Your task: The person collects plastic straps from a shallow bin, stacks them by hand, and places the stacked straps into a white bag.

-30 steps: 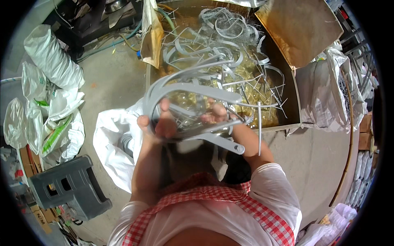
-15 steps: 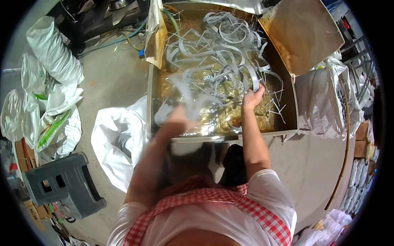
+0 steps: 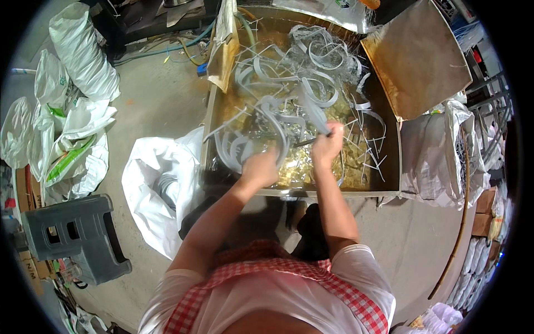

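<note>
Over a shallow metal tank (image 3: 361, 193) of yellowish water, both my hands are closed on plastic strips. My left hand (image 3: 261, 168) is near the front left of the tank, gripping whitish curled strips (image 3: 280, 127) that loop up beyond the fingers. Farther right, my right hand (image 3: 328, 146) is closed round a broad grey-white strip (image 3: 314, 114), which is smeared by motion and points away from me. More curled strips (image 3: 328, 102) and thin white sticks (image 3: 374, 162) lie tangled in the water. The fingertips of both hands are partly hidden.
A white sack (image 3: 150, 178) with grey coils inside stands left of the tank. Beyond it are a dark plastic stool (image 3: 89, 222) and stuffed white bags (image 3: 80, 55). A brown board (image 3: 420, 61) leans at the tank's right edge, above a large bag (image 3: 425, 156) and a long pole (image 3: 460, 234).
My left hand has moved right and slightly down, with its strips now looping upright. My right hand has shifted left and down, drawing its strip toward me.
</note>
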`<state>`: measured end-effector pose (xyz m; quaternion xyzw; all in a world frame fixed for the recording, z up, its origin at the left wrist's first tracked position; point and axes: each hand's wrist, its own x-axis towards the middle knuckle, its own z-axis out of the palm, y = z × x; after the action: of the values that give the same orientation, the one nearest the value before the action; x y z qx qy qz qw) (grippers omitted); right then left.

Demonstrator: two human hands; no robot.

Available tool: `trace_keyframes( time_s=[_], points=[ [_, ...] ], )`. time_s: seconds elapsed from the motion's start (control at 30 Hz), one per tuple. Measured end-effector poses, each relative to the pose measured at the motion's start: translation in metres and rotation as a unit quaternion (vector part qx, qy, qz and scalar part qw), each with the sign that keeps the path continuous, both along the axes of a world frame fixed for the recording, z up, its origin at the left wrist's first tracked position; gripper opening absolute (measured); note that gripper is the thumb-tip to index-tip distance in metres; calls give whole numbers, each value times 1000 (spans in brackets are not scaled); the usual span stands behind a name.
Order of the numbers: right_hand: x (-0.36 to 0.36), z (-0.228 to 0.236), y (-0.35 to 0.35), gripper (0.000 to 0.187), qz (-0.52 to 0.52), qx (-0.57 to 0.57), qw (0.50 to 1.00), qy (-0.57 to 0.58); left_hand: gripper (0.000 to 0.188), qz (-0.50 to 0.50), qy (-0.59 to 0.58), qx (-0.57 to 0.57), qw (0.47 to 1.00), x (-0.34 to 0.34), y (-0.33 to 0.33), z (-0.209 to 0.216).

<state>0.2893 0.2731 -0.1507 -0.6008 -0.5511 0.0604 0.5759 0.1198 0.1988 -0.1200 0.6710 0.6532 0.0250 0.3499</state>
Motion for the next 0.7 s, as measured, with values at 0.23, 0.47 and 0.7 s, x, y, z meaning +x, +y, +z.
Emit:
trace_keyframes(
  time_s=[0.23,0.47,0.7],
  points=[
    [160,-91,23,39,-247,-78,735,626,43,-95,-42,26,994,-11,-10,-2],
    [104,-77,32,23,-62,-125,677,723,38,111,-499,-69,857,-12,3,-48],
    [71,-4,9,30,359,-280,872,179,35,227,-504,-99,827,-31,17,-3]
  ],
)
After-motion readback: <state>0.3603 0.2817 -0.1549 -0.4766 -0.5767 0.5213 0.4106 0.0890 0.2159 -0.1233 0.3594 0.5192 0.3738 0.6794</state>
